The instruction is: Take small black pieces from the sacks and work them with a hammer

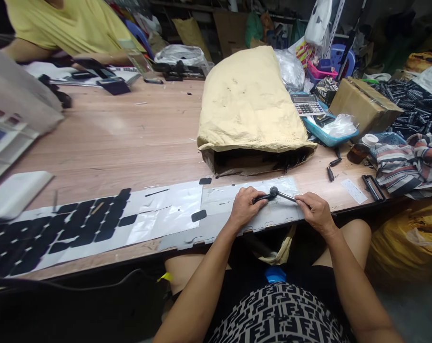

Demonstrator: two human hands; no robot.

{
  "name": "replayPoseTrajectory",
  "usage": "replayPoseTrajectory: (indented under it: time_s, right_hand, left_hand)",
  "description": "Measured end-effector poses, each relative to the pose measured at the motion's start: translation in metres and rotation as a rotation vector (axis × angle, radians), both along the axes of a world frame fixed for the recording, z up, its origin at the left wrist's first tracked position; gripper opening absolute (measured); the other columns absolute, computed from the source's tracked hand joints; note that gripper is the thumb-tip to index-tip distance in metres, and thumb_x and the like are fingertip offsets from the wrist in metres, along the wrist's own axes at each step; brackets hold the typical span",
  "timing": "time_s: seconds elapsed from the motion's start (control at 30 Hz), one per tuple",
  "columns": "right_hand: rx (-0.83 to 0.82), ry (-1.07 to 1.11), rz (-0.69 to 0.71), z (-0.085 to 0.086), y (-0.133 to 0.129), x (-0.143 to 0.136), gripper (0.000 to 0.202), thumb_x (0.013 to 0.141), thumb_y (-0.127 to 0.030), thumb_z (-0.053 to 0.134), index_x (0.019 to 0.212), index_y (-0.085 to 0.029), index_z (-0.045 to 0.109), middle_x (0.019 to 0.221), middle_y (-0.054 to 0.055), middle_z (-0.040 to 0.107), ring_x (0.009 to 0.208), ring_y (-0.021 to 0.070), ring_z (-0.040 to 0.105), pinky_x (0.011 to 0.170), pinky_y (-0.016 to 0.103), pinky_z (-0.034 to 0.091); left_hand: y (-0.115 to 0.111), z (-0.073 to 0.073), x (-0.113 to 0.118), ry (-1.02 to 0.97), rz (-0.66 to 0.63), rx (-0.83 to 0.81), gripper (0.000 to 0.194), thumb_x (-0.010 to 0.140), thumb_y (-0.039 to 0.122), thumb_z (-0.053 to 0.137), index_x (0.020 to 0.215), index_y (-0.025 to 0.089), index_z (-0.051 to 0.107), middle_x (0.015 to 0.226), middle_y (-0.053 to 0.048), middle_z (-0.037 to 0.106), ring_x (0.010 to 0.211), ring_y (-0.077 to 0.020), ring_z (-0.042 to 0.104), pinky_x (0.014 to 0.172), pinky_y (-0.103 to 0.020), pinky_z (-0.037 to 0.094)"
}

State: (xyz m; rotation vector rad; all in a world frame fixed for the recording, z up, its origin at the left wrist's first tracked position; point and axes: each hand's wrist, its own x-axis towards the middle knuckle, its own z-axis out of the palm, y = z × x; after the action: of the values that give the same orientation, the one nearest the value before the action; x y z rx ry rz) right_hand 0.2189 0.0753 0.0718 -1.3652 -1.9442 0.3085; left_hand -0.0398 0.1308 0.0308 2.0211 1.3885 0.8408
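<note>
Near the surface's (130,138) front edge, the left hand (245,206) is curled around a small black part (264,196) with a round knob. The right hand (316,212) pinches a thin metal rod (287,196) that meets the knob. Both rest over a clear plastic sheet (237,200), just before a tan sack (250,102).

Left hand (245,206) and right hand (315,211) low, close together, fingers curled, apparently pinching; forearms converge.
</note>
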Motion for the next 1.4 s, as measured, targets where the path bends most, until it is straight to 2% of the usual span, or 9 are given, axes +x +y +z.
replayPoseTrajectory:
  time_s: [0.27, 0.47, 0.7, 0.8, 0.93, 1.07, 1.17, 1.27, 1.4]
  right_hand:
    - [0.001, 0.071, 0.050, 0.006, 0.001, -0.007, 0.022, 0.098, -0.027, 0.055, 0.103, -0.024, 0.075, 0.092, 0.005, 0.073, 0.088, 0.0186, 0.069, 0.081, 0.032, 0.055]
    - [-0.027, -0.029, 0.066, -0.001, 0.008, -0.012, 0.021, 0.097, -0.027, 0.055, 0.102, -0.025, 0.075, 0.092, 0.004, 0.074, 0.089, 0.0185, 0.068, 0.082, 0.031, 0.054]
    - [0.037, -0.187, -0.102, -0.010, 0.044, -0.006, 0.017, 0.092, -0.023, 0.060, 0.098, -0.025, 0.076, 0.093, 0.003, 0.073, 0.092, 0.0204, 0.063, 0.084, 0.032, 0.050]
    - [0.064, -0.249, -0.120, -0.017, 0.057, -0.008, 0.015, 0.091, -0.023, 0.062, 0.096, -0.024, 0.076, 0.092, 0.004, 0.072, 0.090, 0.0212, 0.059, 0.084, 0.033, 0.048]
    - [0.077, -0.280, -0.114, -0.025, 0.063, -0.010, 0.017, 0.093, -0.025, 0.060, 0.100, -0.023, 0.076, 0.094, 0.005, 0.070, 0.090, 0.0216, 0.056, 0.086, 0.033, 0.046]
    - [0.057, -0.309, -0.121, -0.025, 0.060, -0.011, 0.018, 0.095, -0.026, 0.058, 0.103, -0.024, 0.075, 0.096, 0.005, 0.070, 0.090, 0.0217, 0.055, 0.085, 0.033, 0.044]
    - [0.039, -0.329, -0.129, -0.023, 0.058, -0.011, 0.019, 0.096, -0.026, 0.058, 0.104, -0.024, 0.074, 0.096, 0.005, 0.069, 0.091, 0.0214, 0.054, 0.085, 0.033, 0.043]
    - [0.033, -0.341, -0.131, -0.022, 0.057, -0.012, 0.018, 0.096, -0.027, 0.057, 0.104, -0.024, 0.074, 0.097, 0.005, 0.069, 0.091, 0.0216, 0.053, 0.086, 0.033, 0.043]
    - [0.034, -0.342, -0.133, -0.021, 0.057, -0.013, 0.018, 0.096, -0.026, 0.058, 0.104, -0.024, 0.074, 0.097, 0.005, 0.069, 0.091, 0.0222, 0.054, 0.086, 0.033, 0.043]
  left_hand:
    - [0.001, -0.001, 0.000, -0.008, -0.004, 0.005, 0.020, 0.086, 0.032, 0.070, 0.103, 0.025, 0.077, 0.087, -0.003, 0.065, 0.092, -0.0236, 0.052, 0.085, -0.038, 0.042]
    - [0.001, 0.001, 0.001, 0.004, 0.006, -0.010, 0.016, 0.085, 0.033, 0.071, 0.097, 0.026, 0.077, 0.085, -0.003, 0.064, 0.089, -0.0228, 0.052, 0.084, -0.037, 0.043]
    - [0.001, 0.001, 0.001, -0.008, -0.007, -0.012, 0.019, 0.084, 0.033, 0.070, 0.101, 0.025, 0.076, 0.090, -0.004, 0.068, 0.095, -0.0242, 0.054, 0.087, -0.039, 0.044]
    - [0.001, 0.001, -0.001, -0.011, -0.024, -0.015, 0.019, 0.080, 0.032, 0.074, 0.097, 0.025, 0.076, 0.090, -0.003, 0.068, 0.096, -0.0249, 0.054, 0.088, -0.039, 0.045]
    - [0.000, 0.002, -0.003, 0.001, -0.072, -0.002, 0.018, 0.077, 0.033, 0.076, 0.094, 0.026, 0.078, 0.092, -0.003, 0.069, 0.096, -0.0253, 0.054, 0.088, -0.040, 0.044]
    - [-0.002, 0.007, -0.005, 0.036, -0.123, 0.007, 0.016, 0.077, 0.035, 0.076, 0.091, 0.027, 0.078, 0.095, -0.004, 0.069, 0.098, -0.0262, 0.054, 0.092, -0.043, 0.042]
    - [-0.012, 0.011, -0.005, 0.046, -0.210, 0.026, 0.014, 0.078, 0.035, 0.076, 0.089, 0.028, 0.078, 0.102, -0.004, 0.069, 0.105, -0.0271, 0.054, 0.099, -0.046, 0.040]
    - [-0.031, 0.014, -0.005, 0.043, -0.327, 0.073, 0.012, 0.079, 0.034, 0.076, 0.090, 0.028, 0.078, 0.110, -0.004, 0.068, 0.111, -0.0270, 0.054, 0.102, -0.046, 0.039]
    - [-0.058, 0.013, -0.006, 0.083, -0.377, 0.129, 0.012, 0.080, 0.031, 0.077, 0.092, 0.030, 0.078, 0.119, -0.004, 0.066, 0.116, -0.0280, 0.053, 0.104, -0.047, 0.041]
